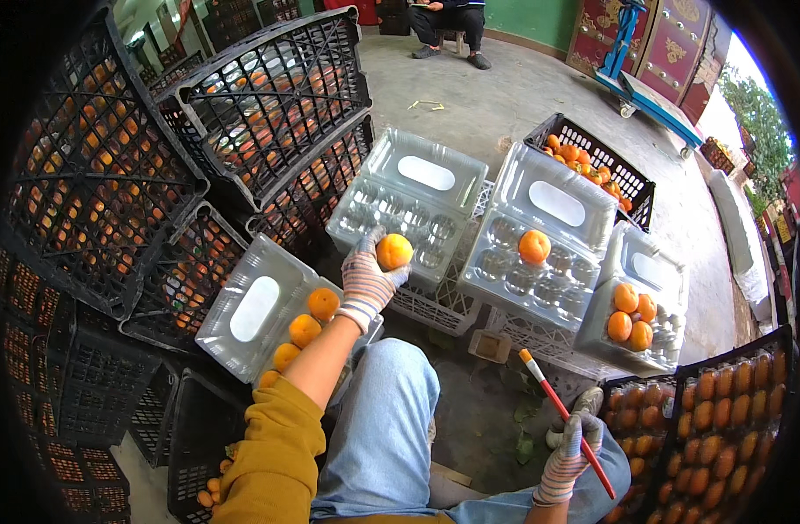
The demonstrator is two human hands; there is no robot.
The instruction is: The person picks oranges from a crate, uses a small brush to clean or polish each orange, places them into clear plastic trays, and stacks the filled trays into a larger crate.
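Observation:
My left hand (371, 284), in a striped work glove with grey fingers, holds an orange persimmon (394, 252) over the near edge of an open clear plastic clamshell (400, 214) with round hollows. Lower right, my right hand (567, 463), gloved alike, grips a paintbrush (553, 395) by its red handle, pale bristles pointing up and left. Beneath my left forearm, another open clamshell (234, 319) has several persimmons (304, 330) in a row. A third clamshell (553, 218) bears a single persimmon (534, 247). The rightmost clamshell (653, 262) contains several persimmons (626, 298).
Black crates (277, 96) full of packed fruit are stacked at left. White crates (435, 306) support the clamshells. Behind stands a black crate (640, 179) of loose persimmons. Filled fruit packs (723, 419) sit at lower right. A person (452, 22) sits beyond, near a blue trolley (649, 105).

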